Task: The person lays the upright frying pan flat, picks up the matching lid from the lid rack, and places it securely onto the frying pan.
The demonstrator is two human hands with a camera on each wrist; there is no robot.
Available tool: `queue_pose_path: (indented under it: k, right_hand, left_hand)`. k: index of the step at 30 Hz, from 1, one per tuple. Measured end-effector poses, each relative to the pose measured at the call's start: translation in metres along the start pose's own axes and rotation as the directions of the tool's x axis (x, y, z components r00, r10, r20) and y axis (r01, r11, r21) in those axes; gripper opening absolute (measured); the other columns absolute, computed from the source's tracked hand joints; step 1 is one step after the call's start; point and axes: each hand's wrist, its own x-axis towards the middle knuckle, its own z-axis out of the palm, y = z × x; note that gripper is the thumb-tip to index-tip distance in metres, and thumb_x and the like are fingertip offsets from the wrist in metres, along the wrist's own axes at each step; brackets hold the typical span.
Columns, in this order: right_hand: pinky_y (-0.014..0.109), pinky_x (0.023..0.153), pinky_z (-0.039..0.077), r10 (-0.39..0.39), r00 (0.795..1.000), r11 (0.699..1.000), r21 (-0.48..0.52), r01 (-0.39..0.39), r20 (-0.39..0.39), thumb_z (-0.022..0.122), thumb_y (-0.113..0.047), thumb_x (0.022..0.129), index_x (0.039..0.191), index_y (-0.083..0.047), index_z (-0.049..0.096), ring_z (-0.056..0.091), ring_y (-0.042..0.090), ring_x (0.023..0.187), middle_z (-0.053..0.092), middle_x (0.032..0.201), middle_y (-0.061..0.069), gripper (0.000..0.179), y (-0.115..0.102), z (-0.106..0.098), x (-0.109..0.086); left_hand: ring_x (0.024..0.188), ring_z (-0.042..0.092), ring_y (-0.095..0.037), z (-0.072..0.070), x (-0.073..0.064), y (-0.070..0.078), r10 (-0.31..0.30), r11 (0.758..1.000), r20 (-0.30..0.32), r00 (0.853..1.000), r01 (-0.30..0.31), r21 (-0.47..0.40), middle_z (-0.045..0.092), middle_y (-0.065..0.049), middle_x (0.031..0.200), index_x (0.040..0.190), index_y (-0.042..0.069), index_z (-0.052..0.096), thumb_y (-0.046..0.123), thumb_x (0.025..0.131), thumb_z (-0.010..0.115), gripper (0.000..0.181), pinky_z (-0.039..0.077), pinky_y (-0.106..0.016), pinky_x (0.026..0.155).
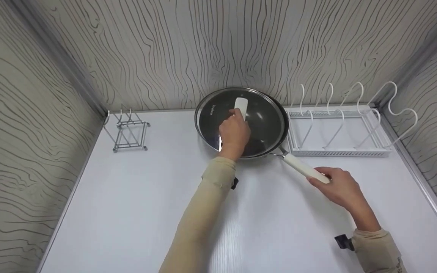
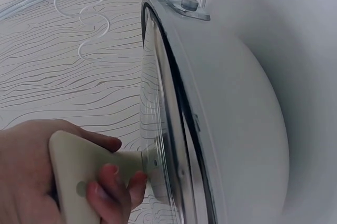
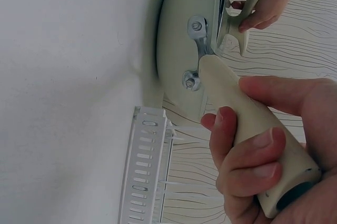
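A pan (image 2: 242, 113) with a pale outside stands at the back middle of the white table. Its glass lid (image 1: 264, 125) lies over the top, slightly off to the left, so some dark pan rim shows at the right. My left hand (image 1: 235, 131) grips the cream lid handle (image 2: 79, 166), fingers curled under it in the left wrist view. My right hand (image 1: 338, 187) holds the cream pan handle (image 3: 247, 113) near its end, with thumb and fingers wrapped round it. The handle slants toward the front right, joined to the pan by a metal bracket (image 3: 198, 27).
Right of the pan is a white dish rack (image 1: 340, 153) with tall wavy wire dividers, close beside the pan's rim. A small grey wire rack (image 1: 131, 146) stands at the back left. Wood-patterned walls (image 1: 173, 53) enclose the white table (image 1: 127, 212) at the back and sides.
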Motion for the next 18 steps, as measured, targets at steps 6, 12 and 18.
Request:
queue_pose_path:
  k: [6,12,18]
  right_hand:
    - [0.033,0.055,0.044,-0.001,1.0,1.0,0.006,0.001,0.004,0.072,-0.036,0.097,0.135,0.003,0.065,0.055,0.018,0.067,0.072,0.097,0.016,0.055,0.0,-0.0001,0.0001]
    - [0.033,0.056,0.045,-0.011,1.0,1.0,0.01,0.011,-0.005,0.072,-0.034,0.096,0.134,0.004,0.065,0.056,0.018,0.068,0.073,0.101,0.02,0.054,0.0001,0.0002,0.0001]
    - [0.032,0.056,0.045,-0.004,1.0,1.0,-0.001,0.004,-0.001,0.071,-0.035,0.097,0.134,0.003,0.065,0.057,0.017,0.067,0.073,0.099,0.018,0.054,0.0001,0.0002,-0.0002]
  left_hand:
    - [0.076,0.077,-0.026,0.0014,-0.0002,0.0003,-0.01,0.999,-0.004,1.0,0.01,-0.04,0.077,-0.01,0.088,0.132,-0.001,0.057,0.036,0.097,0.069,0.052,0.062,-0.037,0.063]
    - [0.079,0.077,-0.028,0.0022,-0.0009,0.0016,-0.005,0.998,-0.01,1.0,0.004,-0.068,0.078,-0.012,0.09,0.131,-0.002,0.056,0.034,0.098,0.069,0.051,0.062,-0.039,0.065]
    - [0.076,0.077,-0.025,0.0042,-0.0017,0.0041,0.002,0.999,-0.043,0.999,-0.004,-0.052,0.077,-0.011,0.087,0.13,-0.004,0.057,0.035,0.098,0.069,0.051,0.062,-0.037,0.063]
